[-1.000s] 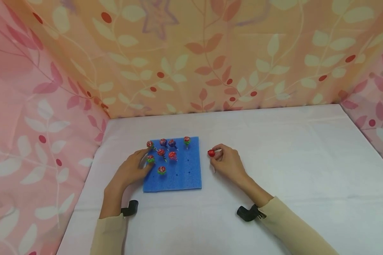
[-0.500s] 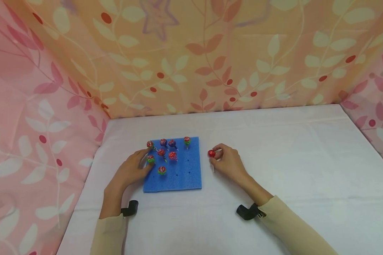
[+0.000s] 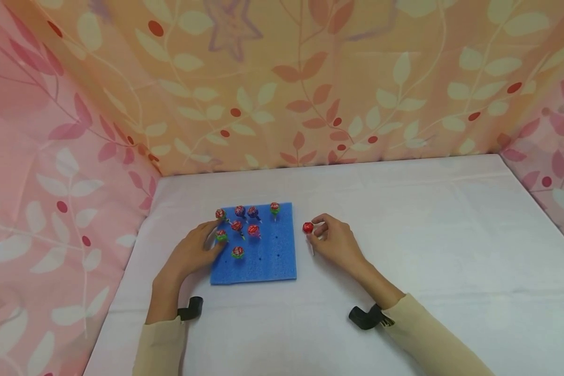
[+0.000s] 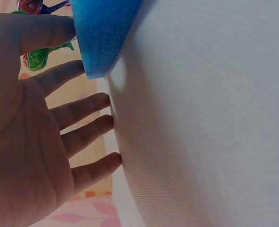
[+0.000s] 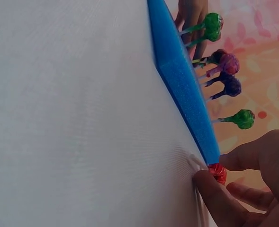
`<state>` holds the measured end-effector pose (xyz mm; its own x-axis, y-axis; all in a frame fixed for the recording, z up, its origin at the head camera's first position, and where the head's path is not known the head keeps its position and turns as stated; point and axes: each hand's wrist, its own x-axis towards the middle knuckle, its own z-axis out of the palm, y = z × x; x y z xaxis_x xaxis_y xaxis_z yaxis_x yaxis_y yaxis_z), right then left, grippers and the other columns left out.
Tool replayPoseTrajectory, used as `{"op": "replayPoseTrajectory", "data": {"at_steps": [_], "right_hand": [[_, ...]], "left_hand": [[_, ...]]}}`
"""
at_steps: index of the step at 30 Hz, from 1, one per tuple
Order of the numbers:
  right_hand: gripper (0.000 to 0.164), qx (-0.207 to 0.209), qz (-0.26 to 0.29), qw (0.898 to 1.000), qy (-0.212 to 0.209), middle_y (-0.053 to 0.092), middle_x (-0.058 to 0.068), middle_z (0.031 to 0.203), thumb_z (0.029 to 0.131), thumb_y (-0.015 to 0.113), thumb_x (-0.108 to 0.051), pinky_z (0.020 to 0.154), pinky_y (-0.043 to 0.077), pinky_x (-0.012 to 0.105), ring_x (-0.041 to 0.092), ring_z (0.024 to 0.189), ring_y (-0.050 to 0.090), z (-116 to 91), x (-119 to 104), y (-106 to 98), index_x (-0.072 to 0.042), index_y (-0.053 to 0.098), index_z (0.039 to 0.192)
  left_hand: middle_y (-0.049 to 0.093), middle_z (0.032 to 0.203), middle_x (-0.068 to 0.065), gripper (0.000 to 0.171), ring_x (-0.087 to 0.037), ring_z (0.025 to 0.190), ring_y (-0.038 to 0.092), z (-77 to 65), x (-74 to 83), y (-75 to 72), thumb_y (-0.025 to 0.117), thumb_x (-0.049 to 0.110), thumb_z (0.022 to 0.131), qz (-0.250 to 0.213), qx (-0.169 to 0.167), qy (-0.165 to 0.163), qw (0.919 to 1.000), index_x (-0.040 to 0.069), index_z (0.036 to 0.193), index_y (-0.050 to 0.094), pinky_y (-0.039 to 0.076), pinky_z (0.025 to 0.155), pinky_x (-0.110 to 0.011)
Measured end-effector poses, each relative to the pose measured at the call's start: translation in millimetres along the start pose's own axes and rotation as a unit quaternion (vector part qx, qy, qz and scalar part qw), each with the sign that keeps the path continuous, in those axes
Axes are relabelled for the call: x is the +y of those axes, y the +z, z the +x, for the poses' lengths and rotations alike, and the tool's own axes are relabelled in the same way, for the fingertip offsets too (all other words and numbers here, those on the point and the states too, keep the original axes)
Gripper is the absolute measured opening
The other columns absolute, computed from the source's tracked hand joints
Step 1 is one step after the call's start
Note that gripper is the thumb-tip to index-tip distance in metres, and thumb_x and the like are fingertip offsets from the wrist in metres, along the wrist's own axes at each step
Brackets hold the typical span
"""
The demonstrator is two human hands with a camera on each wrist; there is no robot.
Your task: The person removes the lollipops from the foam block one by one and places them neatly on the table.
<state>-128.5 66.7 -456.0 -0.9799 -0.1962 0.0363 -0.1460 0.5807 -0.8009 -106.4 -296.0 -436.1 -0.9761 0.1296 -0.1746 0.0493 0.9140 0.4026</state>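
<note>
A blue foam board (image 3: 277,266) lies on the white table, with several wrapped lollipops standing in it, among them a green-wrapped one (image 5: 244,119) and a pink one (image 5: 229,64). My left hand (image 3: 192,253) rests at the board's left edge. In the left wrist view that hand (image 4: 40,127) has its thumb and index finger on the foam and its other fingertips down on the cloth. Just right of the board, my right hand (image 3: 338,241) pinches a red lollipop (image 3: 307,227), its white stick pointing down. The right wrist view shows this red wrapper (image 5: 218,173) between thumb and fingers.
Small holes (image 3: 278,255) dot the right and front parts of the board. White cloth (image 3: 427,235) covers the table, and floral curtains (image 3: 310,78) hang behind and at both sides. A black wrist mount (image 3: 365,317) sits on each forearm.
My right hand has turned the red lollipop more upright, so its stick shows below the fingers, and shifted it slightly left. My left hand and the board stay where they were.
</note>
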Motion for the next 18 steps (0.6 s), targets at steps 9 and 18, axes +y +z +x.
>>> {"op": "replayPoseTrajectory", "data": {"at_steps": [9, 18], "right_hand": [[0.033, 0.002, -0.011, 1.0, -0.027, 0.078, 0.01, 0.098, 0.093, 0.078, -0.018, 0.071, 0.061, 0.029, 0.016, 0.08, 0.073, -3.6, -8.6, -3.9, -0.004, 0.071, 0.123], [0.037, -0.018, 0.016, 0.997, -0.072, 0.075, 0.014, 0.108, 0.094, 0.078, -0.018, 0.088, 0.066, 0.042, 0.025, 0.097, 0.073, -7.8, -28.8, -1.2, -0.001, 0.069, 0.125]], "left_hand": [[0.045, 0.164, -0.025, 0.068, -0.05, 0.154, 0.039, 0.2, -1.2, 2.1, 0.06, 0.037, 0.103, 0.003, 0.004, 0.008, 1.0, 0.008, 0.162, 0.041, 0.035, 0.123, -0.072], [0.044, 0.165, -0.024, 0.068, -0.049, 0.155, 0.038, -0.2, -3.4, 1.3, 0.059, 0.038, 0.104, 0.004, 0.002, -0.002, 1.0, 0.009, 0.163, 0.04, 0.034, 0.124, -0.072]]}}
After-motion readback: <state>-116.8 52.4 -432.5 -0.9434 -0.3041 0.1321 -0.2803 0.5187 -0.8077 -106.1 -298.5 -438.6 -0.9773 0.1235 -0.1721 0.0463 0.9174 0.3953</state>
